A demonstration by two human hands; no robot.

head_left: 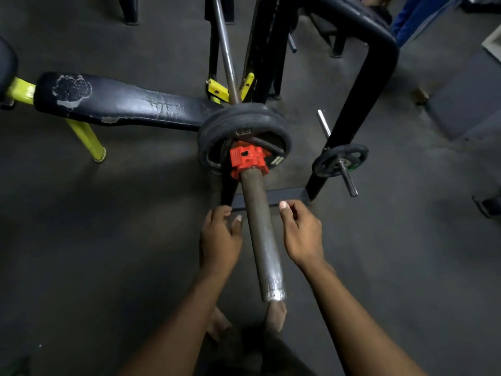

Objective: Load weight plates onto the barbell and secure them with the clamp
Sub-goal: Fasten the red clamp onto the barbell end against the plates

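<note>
While flanking the barbell sleeve, left hand and right hand, each grip loose, empty, short of the red clamp.

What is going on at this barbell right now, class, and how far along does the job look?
A person stands at the end of a barbell sleeve that carries black weight plates. A red clamp sits on the sleeve right against the plates. The left hand and right hand hover on either side of the sleeve, fingers relaxed, touching nothing. The loading looks done.
</note>
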